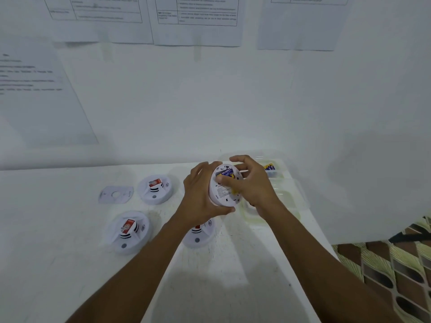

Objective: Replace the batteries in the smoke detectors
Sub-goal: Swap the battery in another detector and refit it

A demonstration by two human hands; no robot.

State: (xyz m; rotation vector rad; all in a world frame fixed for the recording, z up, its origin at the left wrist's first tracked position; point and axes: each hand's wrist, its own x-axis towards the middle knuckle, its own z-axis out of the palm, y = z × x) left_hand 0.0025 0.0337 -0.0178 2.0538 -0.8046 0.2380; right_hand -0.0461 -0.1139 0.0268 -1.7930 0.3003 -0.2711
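My left hand (200, 194) grips a white round smoke detector (221, 193), lifted off the table with its back turned toward me. A blue and yellow battery (225, 172) sits in its open compartment. My right hand (250, 183) curls over the detector's right side, thumb pressing on the battery's lower end. Three more white detectors lie on the table, each with a red battery on top: one at the back (155, 188), one at the front left (128, 231), and one (200, 234) partly hidden under my left forearm.
A clear plastic tray (289, 197) stands at the table's right, holding a blue and yellow battery (270, 169) at its far end. A flat grey mounting plate (116, 194) lies at the left. Paper sheets (197, 19) hang on the white wall. A patterned floor (396, 264) shows beyond the table's right edge.
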